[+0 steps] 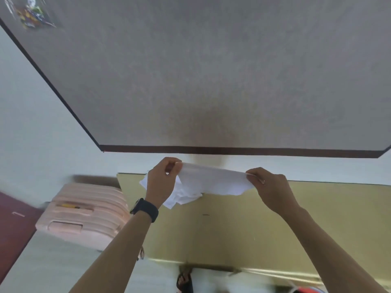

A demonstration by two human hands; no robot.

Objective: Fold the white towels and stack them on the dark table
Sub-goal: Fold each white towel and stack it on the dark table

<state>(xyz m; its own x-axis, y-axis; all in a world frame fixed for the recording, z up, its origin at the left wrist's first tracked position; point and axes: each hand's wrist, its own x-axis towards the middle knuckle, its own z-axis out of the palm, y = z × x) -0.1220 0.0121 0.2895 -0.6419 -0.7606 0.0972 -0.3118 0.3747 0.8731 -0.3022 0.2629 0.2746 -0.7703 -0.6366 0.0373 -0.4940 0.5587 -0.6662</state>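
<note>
A white towel (209,180) hangs stretched in the air between my two hands, just in front of the dark table's near edge. My left hand (163,180), with a black watch on its wrist, pinches the towel's left end, where loose cloth bunches and droops below the hand. At the towel's right end, my right hand (268,187) pinches the corner. The dark table (211,70) fills the upper part of the view, and no towel shows on it.
A low yellowish surface (243,225) lies under my arms. A pink ribbed suitcase (84,216) stands at the left on the pale floor. A clear bag with colourful contents (31,13) lies at the table's far left corner. A sandalled foot (185,281) shows at the bottom.
</note>
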